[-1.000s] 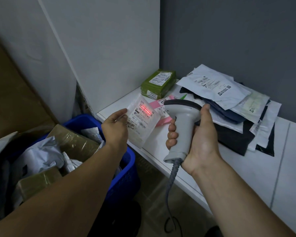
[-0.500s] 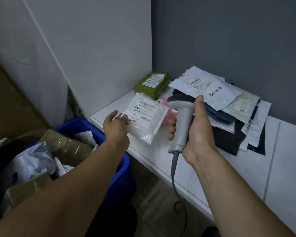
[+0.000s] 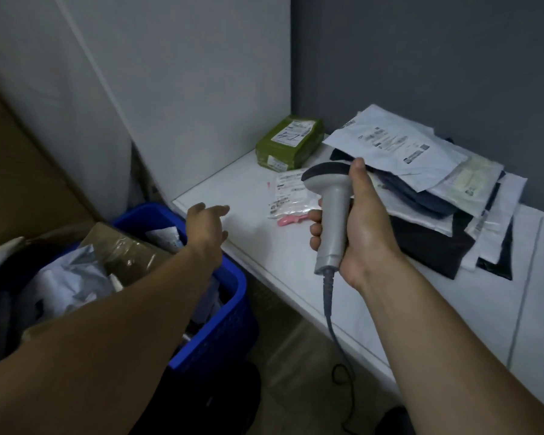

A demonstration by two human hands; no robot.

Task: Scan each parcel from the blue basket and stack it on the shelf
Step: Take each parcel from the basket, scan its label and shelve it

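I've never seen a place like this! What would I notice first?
The grey scanner gripped in the right hand, in the middle above the white shelf. Then the blue basket stuffed with parcels at lower left, the open left hand above its far rim. A messy pile of mail bags lies at the shelf's back, right of a green parcel.

The left hand [image 3: 206,227] is empty and reaches forward, fingers loosely straight and slightly spread, thumb side up. Its forearm [image 3: 107,324] runs in from the lower left. The right hand [image 3: 363,227] grips the scanner [image 3: 332,211] upright by the handle, fingers curled round the front and thumb laid up toward the head, wrist straight.
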